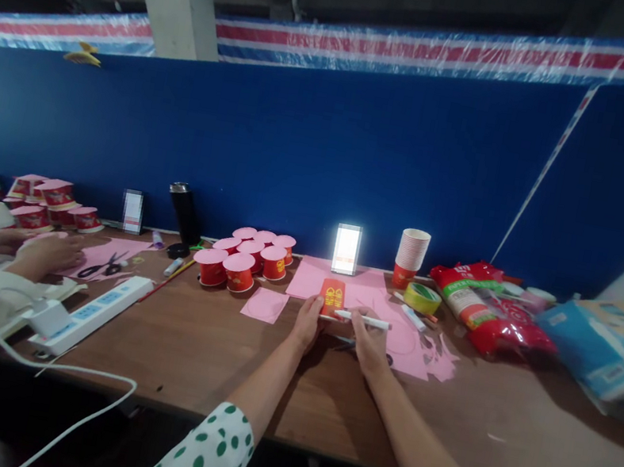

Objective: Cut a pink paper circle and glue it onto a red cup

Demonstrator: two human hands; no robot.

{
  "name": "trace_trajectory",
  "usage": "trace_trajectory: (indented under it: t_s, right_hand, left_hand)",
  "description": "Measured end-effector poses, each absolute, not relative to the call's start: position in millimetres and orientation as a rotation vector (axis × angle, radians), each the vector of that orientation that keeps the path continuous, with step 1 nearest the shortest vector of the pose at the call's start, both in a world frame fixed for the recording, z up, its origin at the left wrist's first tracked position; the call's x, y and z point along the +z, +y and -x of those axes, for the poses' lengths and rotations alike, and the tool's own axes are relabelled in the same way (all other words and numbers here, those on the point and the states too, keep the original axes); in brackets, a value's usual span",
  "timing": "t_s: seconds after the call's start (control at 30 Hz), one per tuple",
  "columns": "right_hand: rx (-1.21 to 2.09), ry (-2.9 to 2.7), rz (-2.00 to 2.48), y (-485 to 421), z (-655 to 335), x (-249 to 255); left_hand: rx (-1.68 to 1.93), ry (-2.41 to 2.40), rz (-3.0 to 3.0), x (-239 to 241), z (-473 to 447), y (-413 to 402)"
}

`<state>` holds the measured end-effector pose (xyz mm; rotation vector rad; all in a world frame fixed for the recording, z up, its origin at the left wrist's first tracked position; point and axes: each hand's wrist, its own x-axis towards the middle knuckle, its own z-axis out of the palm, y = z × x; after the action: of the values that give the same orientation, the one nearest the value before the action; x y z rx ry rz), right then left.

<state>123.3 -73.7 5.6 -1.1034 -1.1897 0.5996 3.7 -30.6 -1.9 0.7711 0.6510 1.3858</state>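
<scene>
My left hand is closed around the side of a red paper cup with gold characters, its pale rim towards me. In my right hand a white marker-like pen is pinched, lying nearly level with its tip end close to the cup's side. Whether the tip touches the cup I cannot tell. Scissors lie partly hidden under my right hand. Pink paper sheets lie behind the cup, and a pink sheet with a drawn circle lies right of my right hand.
Left of centre stand several red cups topped with pink paper. A stack of paper cups, yellow tape and a red packet are rightward. A power strip lies left, near a co-worker's hands. A lit phone stands behind.
</scene>
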Motion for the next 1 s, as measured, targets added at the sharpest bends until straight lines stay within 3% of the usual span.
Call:
trace_trajectory:
  t_s: [1.0]
  right_hand:
    - [0.594, -1.190, 1.098, -74.2, -122.6, 6.3]
  left_hand:
    - [1.387, 0.684, -0.782, -9.1, -4.7, -25.6]
